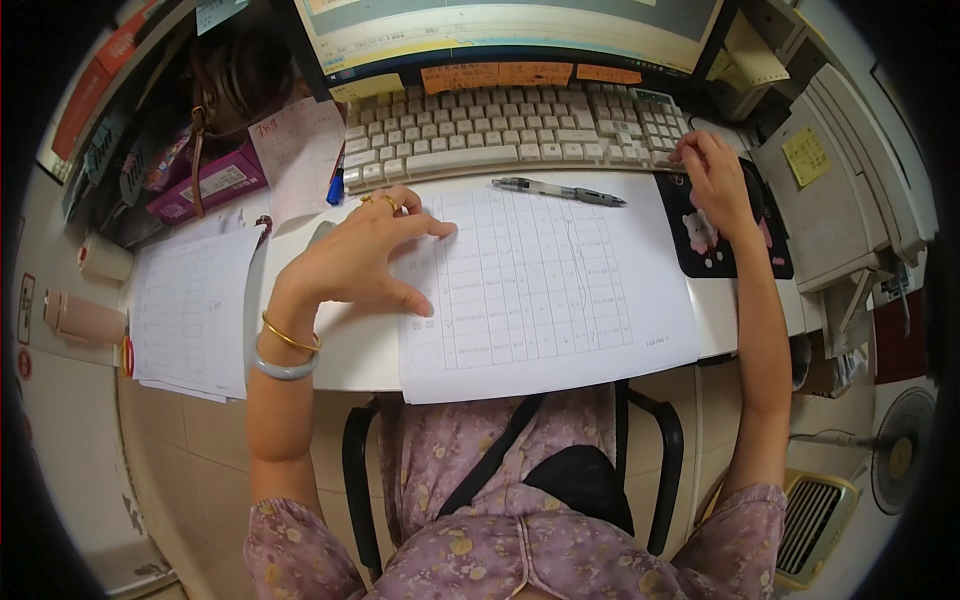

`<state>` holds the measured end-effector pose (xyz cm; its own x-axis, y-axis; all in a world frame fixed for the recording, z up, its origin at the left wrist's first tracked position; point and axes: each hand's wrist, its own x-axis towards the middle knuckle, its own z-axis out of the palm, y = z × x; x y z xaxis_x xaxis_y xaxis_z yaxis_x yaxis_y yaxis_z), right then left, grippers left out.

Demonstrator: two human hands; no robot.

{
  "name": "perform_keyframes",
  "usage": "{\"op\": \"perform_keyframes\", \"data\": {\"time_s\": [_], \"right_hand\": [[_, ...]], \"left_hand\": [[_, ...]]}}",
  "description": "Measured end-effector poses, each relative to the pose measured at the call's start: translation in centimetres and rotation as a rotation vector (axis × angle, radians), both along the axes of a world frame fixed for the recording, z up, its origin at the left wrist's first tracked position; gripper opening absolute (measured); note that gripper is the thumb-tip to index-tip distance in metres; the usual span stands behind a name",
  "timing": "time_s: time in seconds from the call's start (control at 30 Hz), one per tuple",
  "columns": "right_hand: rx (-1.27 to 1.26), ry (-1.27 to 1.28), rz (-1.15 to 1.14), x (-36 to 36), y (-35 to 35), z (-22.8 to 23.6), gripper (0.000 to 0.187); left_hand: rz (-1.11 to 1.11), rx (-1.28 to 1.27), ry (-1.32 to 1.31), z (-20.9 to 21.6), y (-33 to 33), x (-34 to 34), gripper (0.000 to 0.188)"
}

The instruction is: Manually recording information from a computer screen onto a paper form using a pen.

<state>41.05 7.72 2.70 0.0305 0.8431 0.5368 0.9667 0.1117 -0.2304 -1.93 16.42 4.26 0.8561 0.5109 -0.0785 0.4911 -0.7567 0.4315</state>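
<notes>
My left hand (372, 248) rests on the left side of a printed table sheet (520, 300), thumb and fingers apart, with nothing in it. A ring, a gold bangle and a pale bangle show on that hand and wrist. My right hand (712, 178) is at the lower right corner of the keyboard (520, 130), fingertips at the number keys. Its fingers are loosely bent and hold nothing I can see. A pen (560, 191) lies across the top of the sheet, just below the keyboard. Handwritten marks run down a column on the right of the sheet.
A monitor (510, 40) stands behind the keyboard. Beside my right forearm are a black mouse pad (700, 250) and a beige machine (830, 170). More papers (195, 310), a blue pen (336, 187), a purple box (215, 185) and a pink bottle (85, 318) are on the left.
</notes>
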Motion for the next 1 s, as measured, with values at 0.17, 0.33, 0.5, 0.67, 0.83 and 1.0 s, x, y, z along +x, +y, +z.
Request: {"op": "perform_keyframes", "data": {"time_s": [0.17, 0.33, 0.5, 0.67, 0.83, 1.0], "right_hand": [[-0.038, 0.056, -0.035, -0.1, 0.3, -0.5, 0.018], [0.127, -0.010, -0.056, -0.4, -0.2, 0.3, 0.016], [0.045, -0.001, -0.115, 0.6, 0.4, -0.4, 0.017], [0.072, 0.017, -0.091, 0.1, 0.2, -0.2, 0.019], [0.124, 0.116, -0.188, 3.4, -0.1, -0.1, 0.021], [-0.132, -0.099, -0.402, 7.2, -3.0, -0.2, 0.038]], "left_hand": [[-0.019, -0.033, -0.018, -0.4, 0.4, 0.0, 0.079], [-0.005, -0.066, -0.023, 0.2, 0.0, 0.0, 0.079], [-0.011, -0.042, -0.011, 0.2, 0.2, 0.1, 0.080], [0.007, -0.051, -0.015, -0.1, 0.0, -0.4, 0.080], [-0.022, 0.007, -0.010, -0.2, 0.0, -0.2, 0.080], [-0.008, -0.029, 0.020, 0.0, 0.0, -0.2, 0.082]]}}
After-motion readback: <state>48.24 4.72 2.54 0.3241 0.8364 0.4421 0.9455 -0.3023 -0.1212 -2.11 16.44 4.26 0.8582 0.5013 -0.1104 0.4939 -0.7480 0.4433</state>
